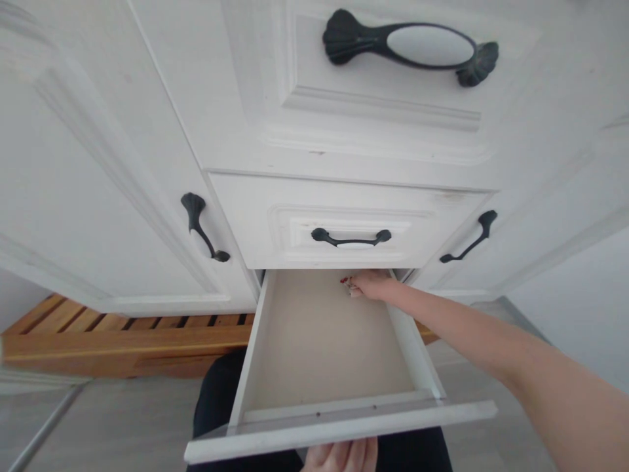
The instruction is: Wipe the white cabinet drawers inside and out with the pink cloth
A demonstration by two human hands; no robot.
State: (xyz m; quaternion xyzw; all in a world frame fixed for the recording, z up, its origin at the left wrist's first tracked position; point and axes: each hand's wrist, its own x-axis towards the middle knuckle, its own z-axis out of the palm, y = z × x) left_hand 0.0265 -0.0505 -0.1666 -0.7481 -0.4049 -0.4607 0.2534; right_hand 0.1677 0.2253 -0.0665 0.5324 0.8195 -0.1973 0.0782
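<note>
A white drawer (pixel 324 429) is pulled out below the cabinet, its pale bottom (pixel 334 354) showing. My right hand (pixel 372 284) reaches into the back right of it, fingers closed on a small whitish cloth (pixel 354 292) with red spots. The cloth is mostly covered by the hand and lies against the drawer bottom. At the drawer's front, low in the view, my left hand (pixel 341 457) has its fingers curled against the outer side of the front panel. The handle there is hidden, so what exactly the fingers grip cannot be seen.
Above the drawer is a shut drawer with a dark handle (pixel 351 238), and higher up another large handle (pixel 407 46). Cabinet doors with dark handles (pixel 201 226) flank it. A slatted wooden bench (pixel 128 347) runs below left. My knees are under the drawer.
</note>
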